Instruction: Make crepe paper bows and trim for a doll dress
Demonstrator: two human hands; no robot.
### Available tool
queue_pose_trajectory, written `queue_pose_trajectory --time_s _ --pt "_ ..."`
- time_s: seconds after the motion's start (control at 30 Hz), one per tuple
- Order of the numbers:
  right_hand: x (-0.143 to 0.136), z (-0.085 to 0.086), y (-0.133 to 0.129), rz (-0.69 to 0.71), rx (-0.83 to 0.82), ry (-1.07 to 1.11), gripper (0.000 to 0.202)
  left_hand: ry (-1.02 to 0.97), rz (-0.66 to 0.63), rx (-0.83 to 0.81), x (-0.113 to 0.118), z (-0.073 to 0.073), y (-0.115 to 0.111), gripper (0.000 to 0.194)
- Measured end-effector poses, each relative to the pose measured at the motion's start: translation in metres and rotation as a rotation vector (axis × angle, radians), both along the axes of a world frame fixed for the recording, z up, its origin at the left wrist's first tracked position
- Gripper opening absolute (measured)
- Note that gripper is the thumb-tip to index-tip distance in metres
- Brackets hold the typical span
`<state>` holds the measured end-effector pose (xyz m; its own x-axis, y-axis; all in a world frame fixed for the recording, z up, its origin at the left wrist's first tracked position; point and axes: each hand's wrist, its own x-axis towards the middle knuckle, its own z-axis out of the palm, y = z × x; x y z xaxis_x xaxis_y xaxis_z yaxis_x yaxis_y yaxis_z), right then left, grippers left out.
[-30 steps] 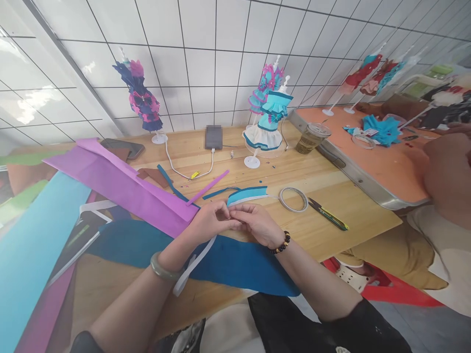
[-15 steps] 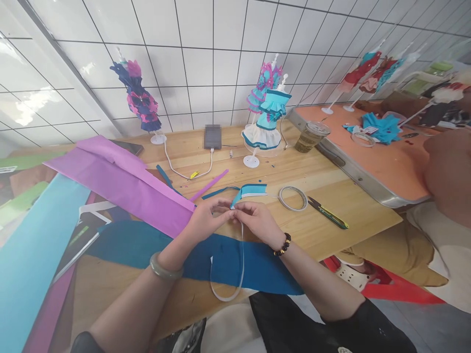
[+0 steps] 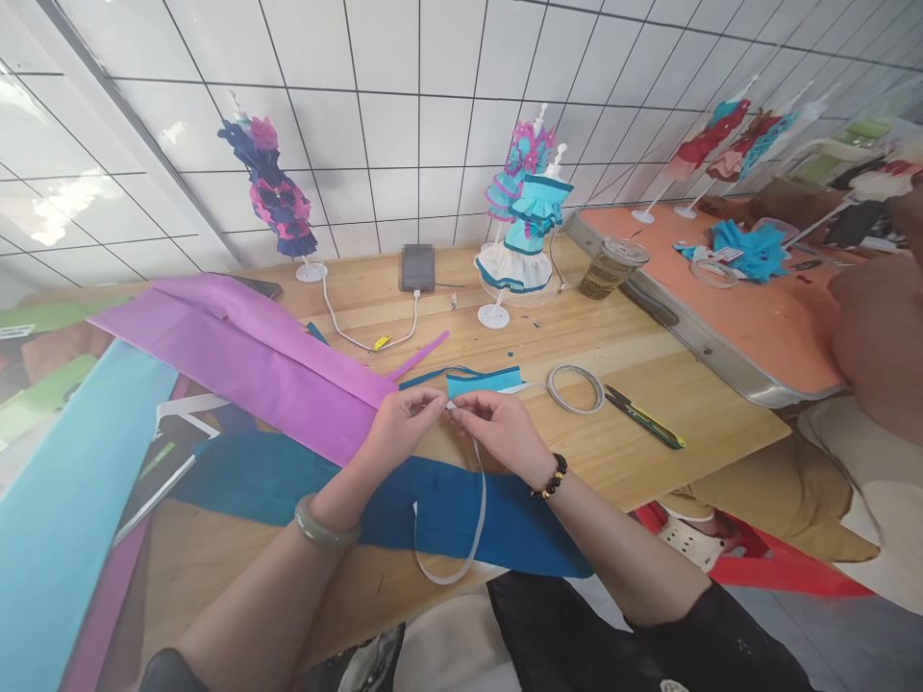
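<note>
My left hand [image 3: 408,423] and my right hand [image 3: 499,423] meet at the fingertips over the table, both pinched closed. A small white end of a narrow white tape strip [image 3: 482,500] shows between them, and the rest loops down from under my right hand. Just behind the fingers lies a light blue strip [image 3: 485,383] with a dark teal edge and white along its near side. A tape roll [image 3: 575,389] sits right of it, its loose end reaching toward the strip. Below my hands spreads a dark blue sheet [image 3: 439,509].
Purple sheet material [image 3: 288,384] and a light blue sheet [image 3: 93,481] lie at left. A utility knife [image 3: 645,418] is at right, a lidded cup [image 3: 612,269] behind it. Dressed doll stands [image 3: 523,240] line the wall. Another person [image 3: 865,432] sits at right.
The light blue strip's left end was folded up at my fingers; it now lies flatter behind them. My left hand has drawn slightly left, and the purple sheet's near end has shifted right.
</note>
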<state>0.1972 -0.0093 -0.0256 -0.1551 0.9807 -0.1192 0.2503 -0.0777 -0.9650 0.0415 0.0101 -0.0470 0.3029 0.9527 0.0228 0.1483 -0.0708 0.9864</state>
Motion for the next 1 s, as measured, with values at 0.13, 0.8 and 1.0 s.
queue_pose_trajectory --time_s 0.13,0.8,1.0 --pt "0.002 0.003 0.002 -0.005 -0.067 0.061 0.021 -0.117 0.055 -0.121 0.001 -0.003 0.001 0.025" --pt "0.050 -0.001 0.004 -0.127 -0.076 -0.030 0.028 -0.387 0.183 -0.328 0.000 -0.011 0.005 0.025" --pt "0.085 -0.004 0.004 -0.224 -0.038 -0.152 0.030 -0.463 0.198 -0.364 -0.001 -0.012 0.005 0.023"
